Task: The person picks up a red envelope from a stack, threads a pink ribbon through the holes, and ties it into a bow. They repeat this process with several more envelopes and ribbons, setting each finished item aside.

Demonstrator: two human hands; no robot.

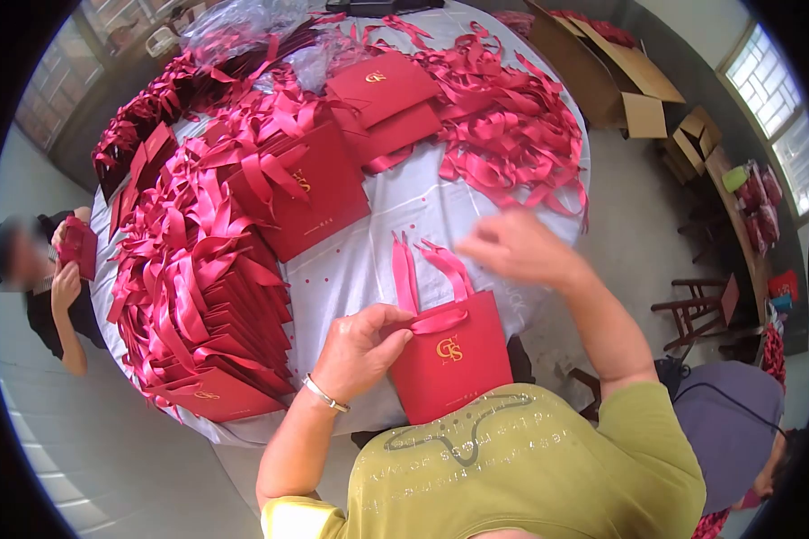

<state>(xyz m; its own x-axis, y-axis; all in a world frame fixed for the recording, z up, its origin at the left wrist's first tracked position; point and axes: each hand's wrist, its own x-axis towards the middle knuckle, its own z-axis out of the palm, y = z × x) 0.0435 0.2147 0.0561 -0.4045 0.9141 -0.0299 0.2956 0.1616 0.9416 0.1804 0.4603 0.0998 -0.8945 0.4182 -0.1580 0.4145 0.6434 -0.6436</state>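
Now, left hand point(361, 346) on red bag point(454, 364)

Quick count from where I'm standing: three people, namely the person in green point(530, 467), a person at the left point(49, 287) and a person in purple point(728, 431). One round table point(395, 225). One red gift bag point(454, 359) at the near edge with two ribbon handles point(404, 274), one ribboned bag point(319, 198) mid-table, two flat bags point(382, 85) behind it, plus a fanned row of bags point(207, 305), way too many to count. One heap of loose ribbons point(512, 135). Two cardboard boxes point(602, 81), one wooden chair point(701, 305), one bracelet point(324, 393).
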